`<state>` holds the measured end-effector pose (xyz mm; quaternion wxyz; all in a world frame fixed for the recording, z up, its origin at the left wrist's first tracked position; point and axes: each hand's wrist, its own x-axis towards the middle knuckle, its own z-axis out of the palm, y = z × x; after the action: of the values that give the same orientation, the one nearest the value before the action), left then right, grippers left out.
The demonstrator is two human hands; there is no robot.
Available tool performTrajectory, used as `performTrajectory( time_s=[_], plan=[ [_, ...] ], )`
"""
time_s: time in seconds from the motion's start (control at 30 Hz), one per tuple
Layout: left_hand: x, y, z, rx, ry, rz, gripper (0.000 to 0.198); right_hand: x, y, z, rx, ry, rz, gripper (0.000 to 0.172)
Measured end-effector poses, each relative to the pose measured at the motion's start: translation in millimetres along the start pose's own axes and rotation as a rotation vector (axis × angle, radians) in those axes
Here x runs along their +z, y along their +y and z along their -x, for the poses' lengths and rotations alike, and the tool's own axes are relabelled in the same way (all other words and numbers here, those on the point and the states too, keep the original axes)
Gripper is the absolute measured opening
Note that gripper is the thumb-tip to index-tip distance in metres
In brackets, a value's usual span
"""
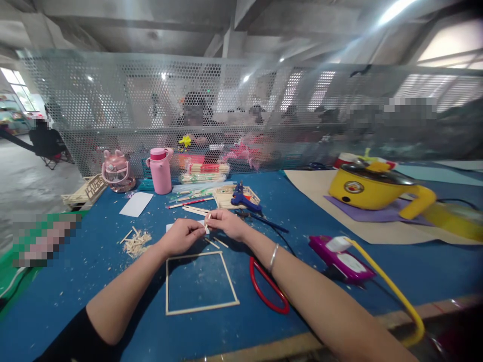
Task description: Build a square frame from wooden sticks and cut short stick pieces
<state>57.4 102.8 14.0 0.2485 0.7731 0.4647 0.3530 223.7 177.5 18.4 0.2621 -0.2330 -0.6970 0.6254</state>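
Note:
Above the middle of the blue table, my left hand (184, 236) and my right hand (228, 224) meet with their fingertips pinched. Between them is a short piece of pale wooden stick (206, 229), and both hands seem to grip it. A four-sided frame of thin wooden sticks (202, 307) lies flat just in front of my hands. Two loose sticks (221, 242) rest beside my right wrist, and a white card (170, 228) is partly hidden behind my left hand. A red-handled tool (253, 286) lies under my right forearm.
A pile of stick offcuts (136, 244) lies left. Behind my hands are a blue glue gun (241, 199), stick bundles (204, 177), a pink bottle (161, 173) and a perforated metal screen (143, 95). Rightward are a purple power strip (350, 271) with yellow cable and a yellow pot (366, 188).

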Motion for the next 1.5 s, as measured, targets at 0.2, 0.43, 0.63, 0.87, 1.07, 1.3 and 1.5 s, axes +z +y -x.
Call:
performTrajectory(
  time_s=[0.2,0.43,0.63,0.87,1.07,1.3,1.5],
  plan=[
    [-0.6,3.8,-0.7,-0.056,0.157,0.088,0.027,-0.5,-0.7,0.5,-0.004,0.045,-0.116,0.035],
    [5.1,4.3,-0.5,-0.132,0.433,0.204,0.032,5.3,-22.9,-0.6,-0.029,0.126,-0.227,0.035],
    [16.9,36.0,13.4,-0.227,0.565,0.560,0.030,36.1,-37.6,9.6,-0.102,0.183,-0.195,0.032],
    [25.4,39.0,32.3,-0.425,0.614,0.887,0.034,63.0,-28.5,59.2,-0.180,0.303,0.468,0.015],
    [16.1,38.9,48.6,-0.443,0.523,0.945,0.041,33.5,-25.2,128.5,0.374,0.401,1.371,0.021],
    [19.2,45.3,54.0,-0.467,0.390,0.994,0.046,8.3,-20.1,155.6,0.381,0.341,1.168,0.036],
    [16.9,51.9,57.7,-0.497,0.281,0.972,0.044,13.9,-25.5,146.1,0.276,0.480,0.948,0.051]
  ],
)
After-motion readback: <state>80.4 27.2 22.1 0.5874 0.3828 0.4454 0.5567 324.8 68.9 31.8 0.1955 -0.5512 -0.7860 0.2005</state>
